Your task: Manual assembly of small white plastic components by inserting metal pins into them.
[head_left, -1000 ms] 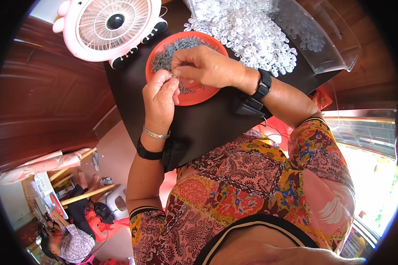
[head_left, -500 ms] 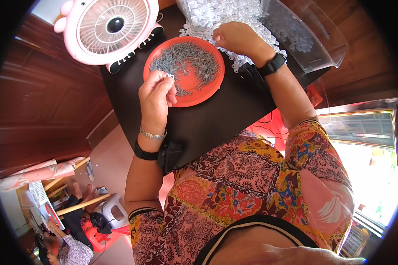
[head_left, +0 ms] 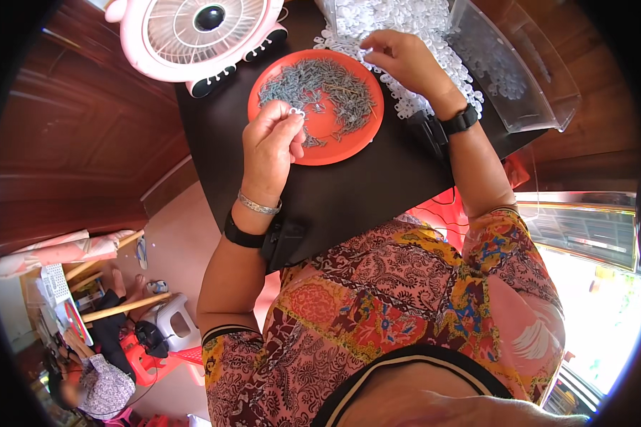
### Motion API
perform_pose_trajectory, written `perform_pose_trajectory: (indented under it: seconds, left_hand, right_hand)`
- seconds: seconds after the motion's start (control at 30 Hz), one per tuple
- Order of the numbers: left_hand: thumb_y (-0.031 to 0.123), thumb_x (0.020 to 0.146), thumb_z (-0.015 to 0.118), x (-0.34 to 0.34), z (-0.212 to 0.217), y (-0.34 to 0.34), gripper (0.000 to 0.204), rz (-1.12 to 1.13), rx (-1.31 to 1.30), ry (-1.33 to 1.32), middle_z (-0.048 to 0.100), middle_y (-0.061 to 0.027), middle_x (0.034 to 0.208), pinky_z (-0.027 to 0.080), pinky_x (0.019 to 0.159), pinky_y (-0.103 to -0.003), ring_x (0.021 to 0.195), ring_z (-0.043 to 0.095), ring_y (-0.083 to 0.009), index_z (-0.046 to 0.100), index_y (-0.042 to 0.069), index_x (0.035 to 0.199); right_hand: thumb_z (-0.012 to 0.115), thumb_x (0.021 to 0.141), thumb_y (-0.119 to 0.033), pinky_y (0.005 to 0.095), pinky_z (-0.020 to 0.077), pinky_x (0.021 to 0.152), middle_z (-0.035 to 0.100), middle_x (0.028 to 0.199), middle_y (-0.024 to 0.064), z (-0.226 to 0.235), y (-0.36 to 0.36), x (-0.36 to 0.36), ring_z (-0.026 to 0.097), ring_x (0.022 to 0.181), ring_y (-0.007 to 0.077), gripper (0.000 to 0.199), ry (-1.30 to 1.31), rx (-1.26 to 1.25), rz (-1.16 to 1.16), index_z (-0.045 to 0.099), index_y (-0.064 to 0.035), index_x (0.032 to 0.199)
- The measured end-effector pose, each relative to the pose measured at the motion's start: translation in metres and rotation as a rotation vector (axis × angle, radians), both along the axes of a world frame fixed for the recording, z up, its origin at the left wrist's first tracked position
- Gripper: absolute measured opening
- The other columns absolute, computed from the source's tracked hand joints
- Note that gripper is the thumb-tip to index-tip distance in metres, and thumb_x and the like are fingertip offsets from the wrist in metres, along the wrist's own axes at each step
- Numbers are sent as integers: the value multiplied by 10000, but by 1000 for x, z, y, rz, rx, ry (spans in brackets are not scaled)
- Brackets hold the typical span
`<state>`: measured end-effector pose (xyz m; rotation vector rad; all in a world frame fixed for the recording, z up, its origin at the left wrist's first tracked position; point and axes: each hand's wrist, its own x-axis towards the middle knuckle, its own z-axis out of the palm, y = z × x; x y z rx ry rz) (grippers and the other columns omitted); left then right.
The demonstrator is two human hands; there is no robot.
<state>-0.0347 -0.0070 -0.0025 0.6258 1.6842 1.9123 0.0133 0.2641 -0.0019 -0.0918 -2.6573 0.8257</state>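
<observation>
Between the thumb and fingers of my left hand (head_left: 272,146) is a small white plastic piece (head_left: 296,112), pinched over the near left part of an orange-red round tray (head_left: 338,153). Loose grey nail-like pins (head_left: 349,103) lie heaped in that tray, with a patch of its bottom showing. My right hand (head_left: 406,62) is above the near edge of a big pile of white plastic pieces (head_left: 406,18). Its thumb and forefinger are curved and a little apart, and I see nothing between them. The other fingers are partly hidden.
A pink and white fan (head_left: 210,43) stands at the far left of the black table (head_left: 342,192). To the right of the pile lies a clear plastic bin (head_left: 513,78) with more white pieces inside. Another person (head_left: 107,384) sits at the lower left, near a red stool.
The view has shifted, so the table and fan appear farther right. My right thumb and forefinger have parted slightly above the pile. The left hand keeps its pinch on the white piece.
</observation>
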Motion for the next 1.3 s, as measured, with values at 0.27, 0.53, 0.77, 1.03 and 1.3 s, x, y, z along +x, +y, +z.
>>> perform_pose_trajectory:
  seconds: [0.27, 0.53, 0.77, 1.03, 1.3]
  left_hand:
    - [137, 905, 510, 3, -1, 2, 148, -96, 114, -84, 643, -108, 810, 460, 566, -235, 624, 588, -132, 549, 14, 834]
    - [117, 906, 482, 7, 3, 0, 151, -103, 184, -100, 650, -136, 833, 474, 613, -256, 664, 602, -158, 545, -1, 836]
    - [120, 905, 479, 8, 2, 1, 154, -121, 135, -74, 649, -137, 836, 471, 611, -253, 657, 593, -153, 550, -3, 846]
    - [124, 905, 481, 14, 4, 6, 153, -135, 155, -38, 660, -160, 918, 471, 618, -258, 692, 602, -157, 552, -4, 859]
    - [137, 920, 433, 11, 1, 1, 179, -93, 194, -33, 648, -208, 948, 473, 648, -277, 712, 611, -196, 527, -13, 897]
  right_hand:
    - [607, 886, -31, 210, 495, 734, 661, 883, 11, 17, -71, 7, 598, 811, 61, 153, -129, -897, 411, 650, -11, 1032]
    - [641, 863, -46, 218, 493, 717, 646, 839, 2, 12, -82, 15, 594, 798, 61, 104, -115, -831, 477, 643, -6, 959]
    - [622, 883, -48, 220, 492, 727, 632, 862, 6, 14, -83, 17, 588, 800, 67, 122, -123, -773, 495, 624, -4, 997]
    - [648, 866, -85, 211, 488, 696, 633, 849, -2, 2, -83, 12, 582, 780, 60, 161, -99, -1021, 429, 640, -11, 1009]
    - [657, 859, -61, 210, 484, 680, 650, 817, 2, 8, -77, 11, 590, 757, 56, 77, -115, -881, 398, 656, -8, 916]
